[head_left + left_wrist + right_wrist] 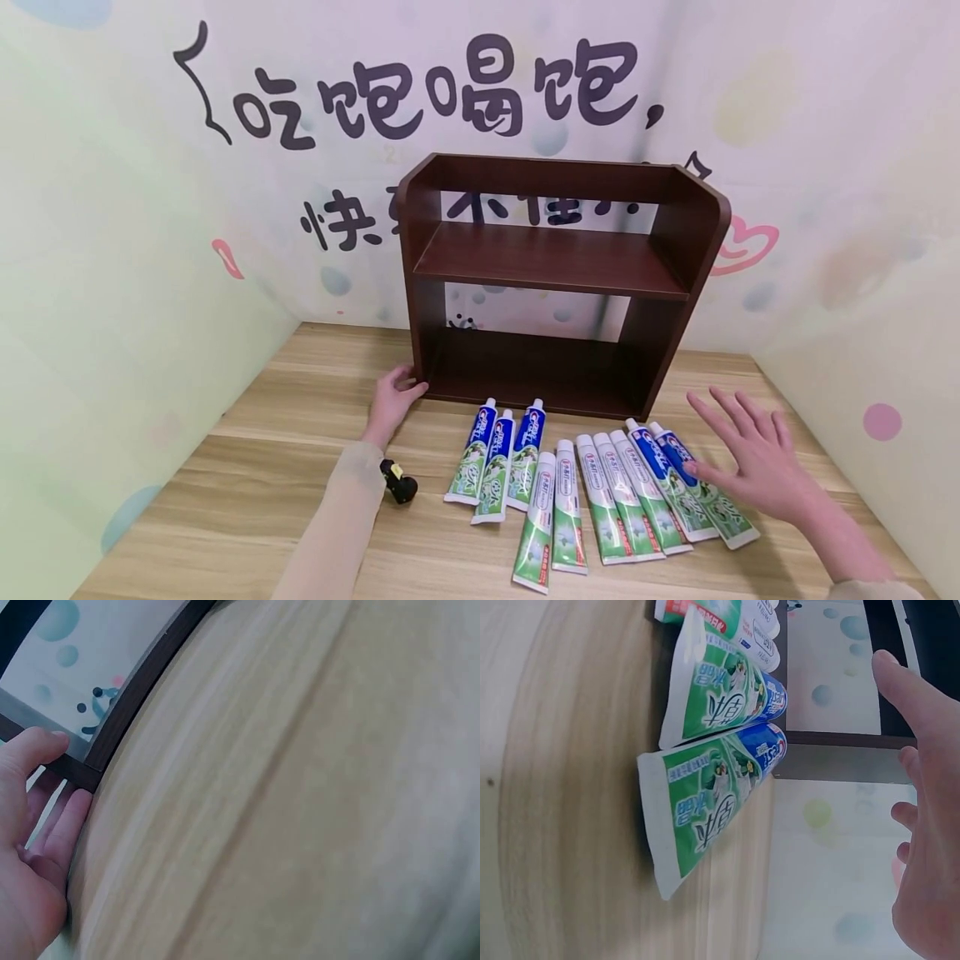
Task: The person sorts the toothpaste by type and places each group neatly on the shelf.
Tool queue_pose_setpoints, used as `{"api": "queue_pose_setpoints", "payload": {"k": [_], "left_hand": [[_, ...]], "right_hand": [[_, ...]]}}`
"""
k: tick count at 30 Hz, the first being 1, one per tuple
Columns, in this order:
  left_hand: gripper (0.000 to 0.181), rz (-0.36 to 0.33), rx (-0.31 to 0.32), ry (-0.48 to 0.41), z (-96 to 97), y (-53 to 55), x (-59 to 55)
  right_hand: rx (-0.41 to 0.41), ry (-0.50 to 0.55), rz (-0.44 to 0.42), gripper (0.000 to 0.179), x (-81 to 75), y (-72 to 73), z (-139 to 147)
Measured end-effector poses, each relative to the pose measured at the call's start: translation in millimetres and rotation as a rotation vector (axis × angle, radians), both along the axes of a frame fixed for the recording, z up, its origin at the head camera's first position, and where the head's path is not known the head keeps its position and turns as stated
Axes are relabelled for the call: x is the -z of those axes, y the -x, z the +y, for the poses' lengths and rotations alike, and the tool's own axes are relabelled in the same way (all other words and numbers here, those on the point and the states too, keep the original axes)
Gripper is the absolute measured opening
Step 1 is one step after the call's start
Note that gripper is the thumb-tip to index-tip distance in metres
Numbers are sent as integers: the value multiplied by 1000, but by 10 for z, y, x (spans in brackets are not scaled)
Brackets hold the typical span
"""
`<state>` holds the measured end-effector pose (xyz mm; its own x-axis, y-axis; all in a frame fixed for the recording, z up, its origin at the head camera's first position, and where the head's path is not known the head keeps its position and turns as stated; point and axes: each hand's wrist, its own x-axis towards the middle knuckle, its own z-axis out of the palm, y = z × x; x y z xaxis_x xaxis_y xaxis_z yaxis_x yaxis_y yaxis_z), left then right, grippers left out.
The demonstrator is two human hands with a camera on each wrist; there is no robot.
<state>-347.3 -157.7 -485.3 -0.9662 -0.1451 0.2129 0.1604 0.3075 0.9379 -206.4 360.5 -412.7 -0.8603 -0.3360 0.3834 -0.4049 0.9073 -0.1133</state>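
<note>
A: What does the head view show?
B: A dark brown shelf [551, 260] stands upright on a wooden table [247, 467], before a wall with large black lettering [491, 87]. In front of it lie ten toothpaste tubes, with caps toward the shelf: three blue-and-green tubes [493, 479] at the left, then five white-and-green tubes [602, 504], then another blue-and-green pair [672, 483] at the right end.
A: And the hands?
B: The left hand [393, 404] is at the lower left corner of the shelf, and a small black device [400, 483] sits beside its wrist. The right hand [765, 467] is near the right end of the row, with its fingers spread apart.
A: What does the left wrist view add?
B: There the left hand grips the shelf at its edge: the thumb lies on one side and the fingers on the other.
A: And the right wrist view?
B: The blue-and-green pair lies flat on the table, side by side, next to part of the white-and-green tubes. The right hand is apart from them, its thumb extended, and it holds nothing.
</note>
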Motion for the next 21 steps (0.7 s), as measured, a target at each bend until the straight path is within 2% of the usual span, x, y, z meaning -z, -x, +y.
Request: {"api": "queue_pose_setpoints", "payload": {"k": [11,21], "left_hand": [[55,-55,19,-34,-22,-20,-4],[55,-80,3,-32,-26,-18,-25]], "right_hand": [[-6,35,-31,91,55,9,42],[2,54,-113,86,81,36,88]]}}
